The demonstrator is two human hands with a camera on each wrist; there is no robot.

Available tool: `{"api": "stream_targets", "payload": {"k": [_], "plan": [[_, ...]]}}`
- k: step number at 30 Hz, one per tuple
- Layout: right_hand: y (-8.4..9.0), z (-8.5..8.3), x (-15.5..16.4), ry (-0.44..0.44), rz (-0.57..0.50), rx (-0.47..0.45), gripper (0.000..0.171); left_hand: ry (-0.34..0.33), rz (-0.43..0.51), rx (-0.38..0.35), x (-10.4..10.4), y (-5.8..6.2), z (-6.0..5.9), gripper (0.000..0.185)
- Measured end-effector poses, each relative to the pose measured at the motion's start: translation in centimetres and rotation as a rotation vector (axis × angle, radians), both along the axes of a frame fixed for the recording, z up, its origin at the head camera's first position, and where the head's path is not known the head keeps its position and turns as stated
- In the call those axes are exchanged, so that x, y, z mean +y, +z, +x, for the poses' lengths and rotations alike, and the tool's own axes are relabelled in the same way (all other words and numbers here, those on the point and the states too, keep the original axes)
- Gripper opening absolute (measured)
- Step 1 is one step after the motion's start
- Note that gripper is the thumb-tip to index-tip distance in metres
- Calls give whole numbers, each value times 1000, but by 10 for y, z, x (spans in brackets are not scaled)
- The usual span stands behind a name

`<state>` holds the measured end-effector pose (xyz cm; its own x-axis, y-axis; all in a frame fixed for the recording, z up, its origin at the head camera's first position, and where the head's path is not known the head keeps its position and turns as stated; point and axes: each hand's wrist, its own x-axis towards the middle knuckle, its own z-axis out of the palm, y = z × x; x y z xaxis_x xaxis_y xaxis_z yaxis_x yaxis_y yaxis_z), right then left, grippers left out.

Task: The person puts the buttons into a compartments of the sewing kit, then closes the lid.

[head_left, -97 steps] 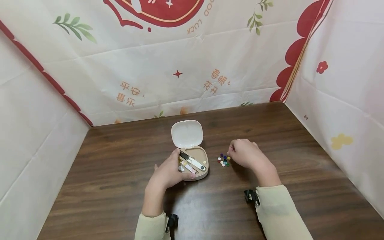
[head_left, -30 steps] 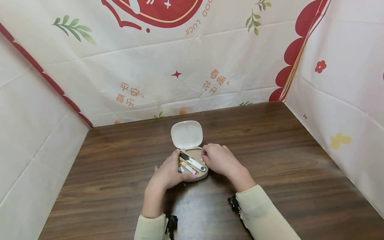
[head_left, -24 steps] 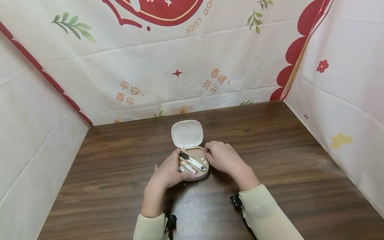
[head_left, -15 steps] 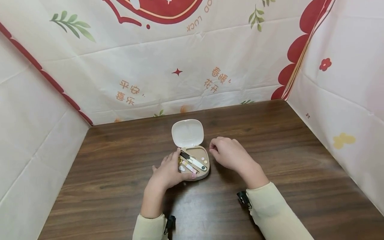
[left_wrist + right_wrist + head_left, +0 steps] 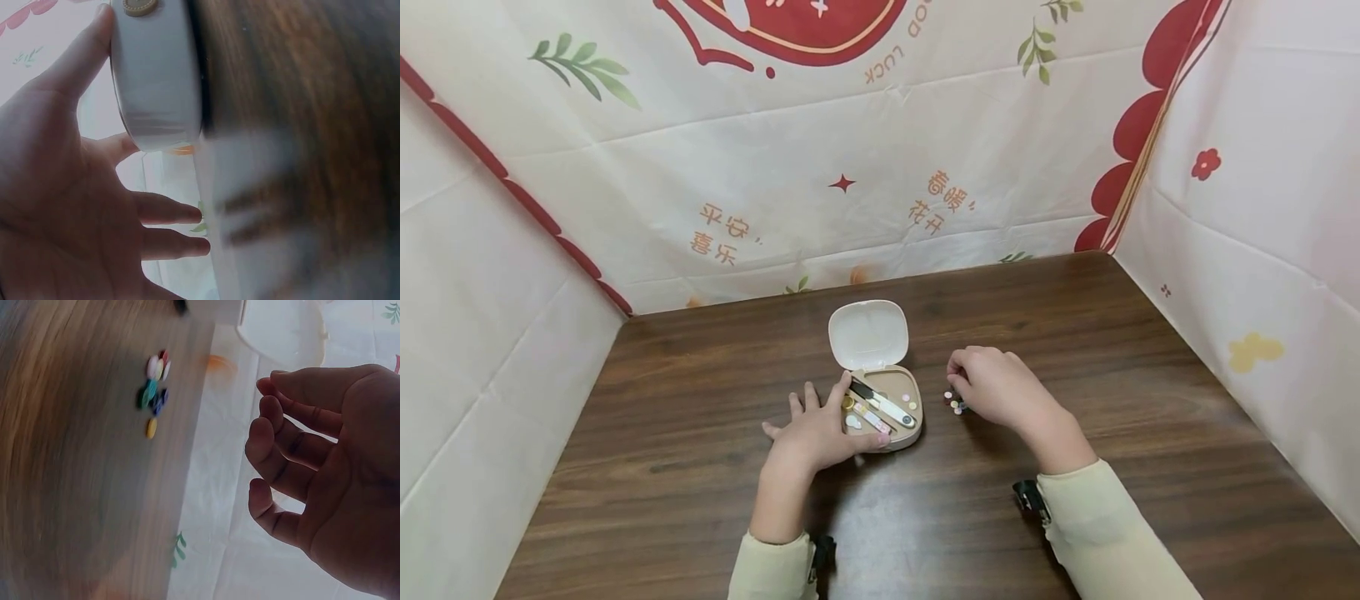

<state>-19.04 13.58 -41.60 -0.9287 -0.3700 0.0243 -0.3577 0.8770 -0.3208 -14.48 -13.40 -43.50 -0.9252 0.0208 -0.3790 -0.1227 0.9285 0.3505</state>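
Observation:
An open sewing kit box [image 5: 904, 442] sits mid-table with its white lid [image 5: 868, 335] up. My left hand [image 5: 811, 435] grips it between thumb and index finger; the other fingers are spread off to the left. Inside lie a black-and-white long tool [image 5: 892, 411], a patterned strip [image 5: 874, 419] and, at the right, two small pale buttons [image 5: 913, 406]. My right hand [image 5: 1000, 387] hovers over a small pile of colored buttons [image 5: 948, 396], partly covering it. In the right wrist view this hand's fingers curl loosely, apart from the buttons [image 5: 150, 394], with nothing visible between them.
The dark wooden table [image 5: 685, 400] extends to both sides of the box. A white printed cloth [image 5: 820, 167] stands along the back, with more white cloth [image 5: 1262, 208] at the right side.
My right hand went from the button pile to the box and back to the pile. A second pale button now lies at the box's right side. My left hand's free fingers have spread.

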Motion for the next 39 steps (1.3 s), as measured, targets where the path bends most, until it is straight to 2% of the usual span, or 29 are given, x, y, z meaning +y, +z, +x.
{"api": "stream_targets", "payload": {"k": [12, 13, 19, 20, 24, 26, 29, 35, 39], "plan": [[-19, -14, 25, 34, 158, -57, 12, 9, 25, 9, -3, -5, -3, 117], [-20, -15, 26, 34, 164, -66, 12, 3, 19, 18, -5, -12, -7, 118], [-24, -20, 27, 46, 165, -98, 12, -14, -8, 53, -10, -32, -14, 126], [-24, -20, 27, 50, 168, -100, 12, -9, -1, 47, -9, -26, -12, 126], [-27, -22, 27, 55, 177, -105, 14, -10, 18, 36, -6, -14, -8, 121], [-29, -22, 27, 59, 181, -104, 15, -5, 39, 26, -4, -3, -3, 117], [-30, -23, 26, 61, 185, -110, 17, -8, 35, 25, -3, 3, 0, 115], [-30, -23, 24, 58, 177, -136, 21, -6, 36, 22, -4, 4, -1, 113], [-31, -24, 24, 54, 165, -159, 22, -6, 48, 31, -6, -4, -5, 115]]}}
